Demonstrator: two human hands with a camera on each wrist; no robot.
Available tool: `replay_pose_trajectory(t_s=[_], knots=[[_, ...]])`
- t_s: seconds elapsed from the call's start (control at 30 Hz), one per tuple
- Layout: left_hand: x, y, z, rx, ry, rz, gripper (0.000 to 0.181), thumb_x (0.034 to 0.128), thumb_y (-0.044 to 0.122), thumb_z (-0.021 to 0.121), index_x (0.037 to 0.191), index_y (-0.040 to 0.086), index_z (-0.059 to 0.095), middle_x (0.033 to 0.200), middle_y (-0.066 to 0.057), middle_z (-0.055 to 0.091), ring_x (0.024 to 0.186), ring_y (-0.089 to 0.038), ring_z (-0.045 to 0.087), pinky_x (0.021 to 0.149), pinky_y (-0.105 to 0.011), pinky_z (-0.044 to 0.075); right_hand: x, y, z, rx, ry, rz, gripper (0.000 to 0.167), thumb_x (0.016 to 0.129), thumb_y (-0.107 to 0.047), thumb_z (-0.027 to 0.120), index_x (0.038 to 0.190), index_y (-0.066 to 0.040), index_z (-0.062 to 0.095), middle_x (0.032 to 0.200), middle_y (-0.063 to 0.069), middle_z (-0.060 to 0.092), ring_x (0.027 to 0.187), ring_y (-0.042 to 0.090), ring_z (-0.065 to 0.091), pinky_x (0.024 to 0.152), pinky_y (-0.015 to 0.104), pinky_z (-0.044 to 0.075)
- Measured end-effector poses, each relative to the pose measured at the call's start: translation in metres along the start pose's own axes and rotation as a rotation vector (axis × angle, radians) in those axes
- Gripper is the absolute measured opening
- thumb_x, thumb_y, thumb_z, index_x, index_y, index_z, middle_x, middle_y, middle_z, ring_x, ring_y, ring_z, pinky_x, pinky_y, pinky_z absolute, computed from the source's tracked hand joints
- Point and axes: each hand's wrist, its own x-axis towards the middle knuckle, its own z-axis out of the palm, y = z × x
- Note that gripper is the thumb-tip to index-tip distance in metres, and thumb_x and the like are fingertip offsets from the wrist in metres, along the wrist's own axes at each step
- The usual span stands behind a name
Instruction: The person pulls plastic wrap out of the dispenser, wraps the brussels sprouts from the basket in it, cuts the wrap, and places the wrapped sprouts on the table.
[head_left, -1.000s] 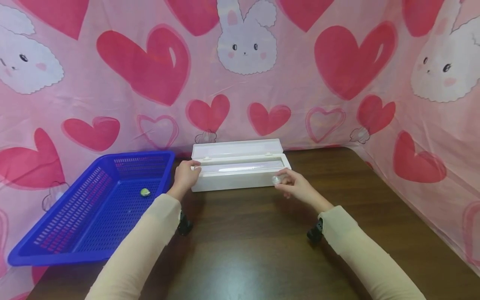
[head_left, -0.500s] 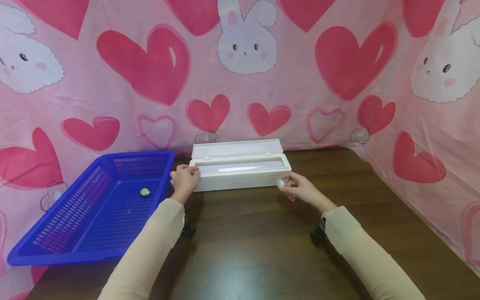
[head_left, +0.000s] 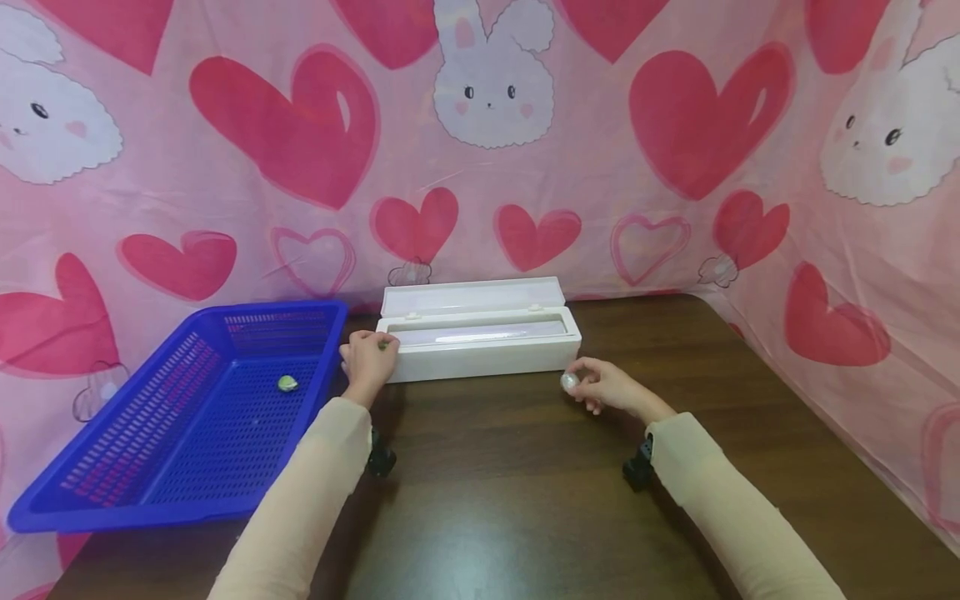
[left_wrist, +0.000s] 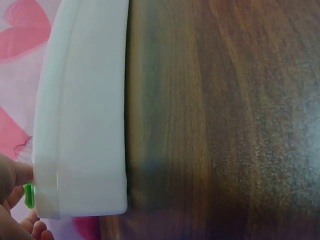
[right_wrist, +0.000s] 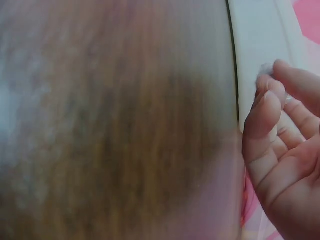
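A long white box (head_left: 487,361) stands at the back of the table with its lid raised, and a pale sheet or roll shows inside its opening. My left hand (head_left: 367,362) is at the box's left end. In the left wrist view its thumb and fingers pinch a small green piece (left_wrist: 29,196) at the box's edge; its kind is unclear. Just off the box's front right corner, my right hand (head_left: 611,387) pinches a small clear, shiny, roundish lump (head_left: 569,381) between thumb and fingertips. The right wrist view shows that lump mostly covered by fingers.
A blue plastic basket (head_left: 176,514) sits at the left, with a small green and white piece (head_left: 287,383) lying in it. The brown wooden table (head_left: 480,483) extends in front of the box. A pink cloth with hearts and rabbits (head_left: 495,183) hangs close behind.
My right hand has drawn slightly right and toward me with the clear lump, away from the box's front. The left hand has shifted slightly at the box end, and the green piece now shows.
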Motion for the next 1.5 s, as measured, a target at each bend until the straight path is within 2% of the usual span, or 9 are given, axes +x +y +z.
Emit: replay_pose_trajectory(t_s=[0.33, 0.73, 1.03, 1.33, 1.5], knots=[[0.0036, -0.0015, 0.0018, -0.032, 0.002, 0.013, 0.024, 0.0880, 0.021, 0.054, 0.096, 0.003, 0.069, 0.121, -0.017, 0.043, 0.112, -0.038, 0.032, 0.089, -0.053, 0.027, 0.0002, 0.0051, -0.0006, 0.027, -0.009, 0.067, 0.034, 0.088, -0.005, 0.061, 0.118, 0.002, 0.046, 0.074, 0.012, 0.055, 0.051, 0.015, 0.051, 0.048, 0.027, 0.047], [0.0031, -0.0036, 0.0047, -0.054, 0.013, 0.031, 0.024, 0.0886, 0.022, 0.057, 0.101, 0.005, 0.069, 0.121, -0.017, 0.043, 0.112, -0.038, 0.033, 0.090, -0.052, 0.027, 0.0016, 0.0057, -0.0016, -0.038, -0.015, 0.101, 0.038, 0.087, -0.007, 0.061, 0.122, 0.001, 0.048, 0.073, 0.011, 0.053, 0.051, 0.015, 0.052, 0.049, 0.028, 0.048], [0.0026, -0.0053, 0.0055, -0.042, 0.028, 0.065, 0.023, 0.0874, 0.023, 0.058, 0.097, 0.006, 0.071, 0.118, -0.015, 0.045, 0.109, -0.038, 0.035, 0.088, -0.052, 0.028, 0.0008, 0.0056, -0.0014, -0.043, -0.008, 0.111, 0.039, 0.087, -0.008, 0.062, 0.123, 0.002, 0.048, 0.074, 0.011, 0.053, 0.051, 0.015, 0.052, 0.050, 0.029, 0.048], [0.0046, -0.0029, 0.0046, -0.052, 0.044, 0.042, 0.024, 0.0875, 0.021, 0.056, 0.098, 0.004, 0.070, 0.118, -0.016, 0.046, 0.109, -0.037, 0.036, 0.089, -0.051, 0.028, 0.0005, 0.0031, 0.0010, -0.045, 0.002, 0.134, 0.042, 0.087, -0.010, 0.063, 0.125, 0.000, 0.047, 0.073, 0.010, 0.054, 0.051, 0.016, 0.052, 0.050, 0.029, 0.048], [0.0052, -0.0005, 0.0025, -0.061, 0.035, 0.048, 0.025, 0.0886, 0.020, 0.056, 0.102, 0.002, 0.068, 0.120, -0.018, 0.044, 0.110, -0.038, 0.035, 0.090, -0.051, 0.028, 0.0004, 0.0025, 0.0002, -0.067, -0.004, 0.112, 0.044, 0.087, -0.010, 0.064, 0.125, 0.003, 0.046, 0.073, 0.010, 0.053, 0.052, 0.016, 0.052, 0.051, 0.030, 0.049]])
